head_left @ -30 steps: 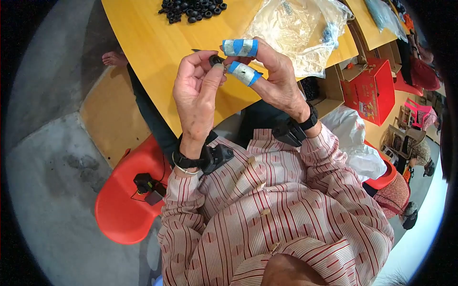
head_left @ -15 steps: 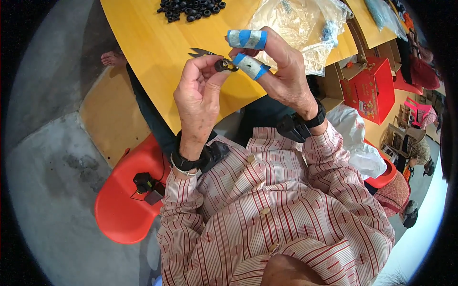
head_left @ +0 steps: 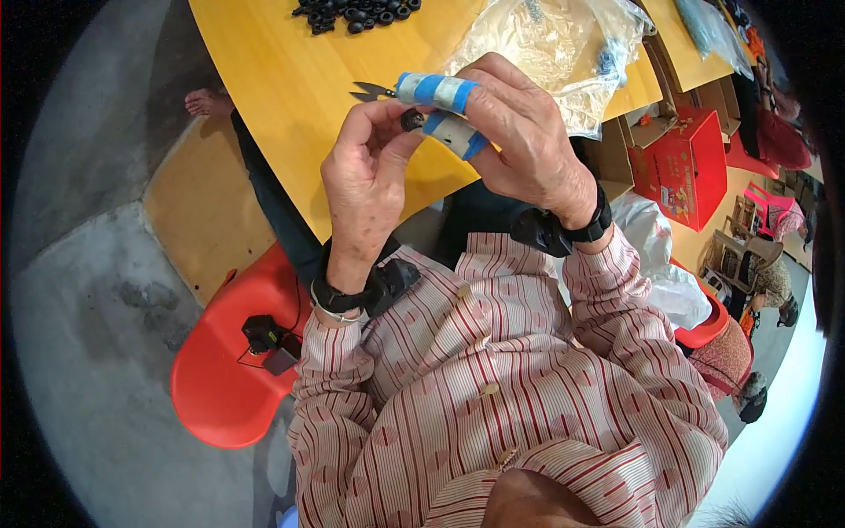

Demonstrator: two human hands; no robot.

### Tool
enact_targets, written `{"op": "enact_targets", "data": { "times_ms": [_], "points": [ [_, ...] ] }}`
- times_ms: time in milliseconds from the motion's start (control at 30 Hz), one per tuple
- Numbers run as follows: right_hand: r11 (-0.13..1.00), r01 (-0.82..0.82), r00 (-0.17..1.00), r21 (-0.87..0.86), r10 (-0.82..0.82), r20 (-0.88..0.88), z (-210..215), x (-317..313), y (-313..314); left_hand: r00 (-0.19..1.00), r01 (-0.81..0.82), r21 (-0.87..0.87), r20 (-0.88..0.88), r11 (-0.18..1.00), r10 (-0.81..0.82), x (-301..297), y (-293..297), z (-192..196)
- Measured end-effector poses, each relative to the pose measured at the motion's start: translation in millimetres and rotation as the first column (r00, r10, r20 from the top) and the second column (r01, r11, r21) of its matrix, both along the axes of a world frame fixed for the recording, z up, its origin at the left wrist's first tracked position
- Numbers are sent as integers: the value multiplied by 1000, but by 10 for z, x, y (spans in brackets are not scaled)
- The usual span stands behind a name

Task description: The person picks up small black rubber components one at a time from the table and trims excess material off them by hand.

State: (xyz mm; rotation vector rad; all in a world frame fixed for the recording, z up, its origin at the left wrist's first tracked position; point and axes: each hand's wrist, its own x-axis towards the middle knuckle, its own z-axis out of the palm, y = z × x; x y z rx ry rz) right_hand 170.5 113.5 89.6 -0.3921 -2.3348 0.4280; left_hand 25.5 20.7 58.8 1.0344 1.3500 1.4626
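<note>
My left hand pinches a small black round part between thumb and fingertips. Close against its right side is my right hand, with the index finger and thumb wrapped in blue and whitish tape. Those taped fingers are closed around the part's side, and what they grip is hidden. Just past the fingertips, dark pointed scissor blades show over the yellow table. Their handles are covered by my fingers, so whether they are held or lying down cannot be told.
A pile of small black round parts lies at the table's far side. Clear plastic bags spread to its right. A red box stands beyond my right arm. Red chairs flank me, the left one carrying a small black device.
My right hand has moved left and inward, its taped fingers closing over the black part's right side. The left hand keeps its pinch. The whole view has shifted slightly.
</note>
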Motion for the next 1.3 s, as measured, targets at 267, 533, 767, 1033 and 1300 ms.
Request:
{"op": "enact_targets", "data": {
  "times_ms": [267, 533, 767, 1033, 1300],
  "points": [
    [989, 49, 999, -137, -45, 27, -75, 97, 25, 912, 117, -56, 402, 992, -85, -90, -17, -25],
    [944, -68, 997, -323, 79, 20, -70, 41, -106, 904, 195, -76, 400, 978, -149, -124, -96, -66],
    [939, -168, 982, -301, 187, 37, -27, 113, -158, 880, 279, -162, 438, 946, -185, -144, -169, -25],
    [946, -133, 991, -297, 136, -10, -67, 199, -155, 908, 238, -228, 397, 944, -133, -58, -204, -10],
    [953, 72, 993, -293, -40, 113, -124, 300, -60, 959, 171, -256, 264, 951, -102, -116, -216, -88]
  ]
}}
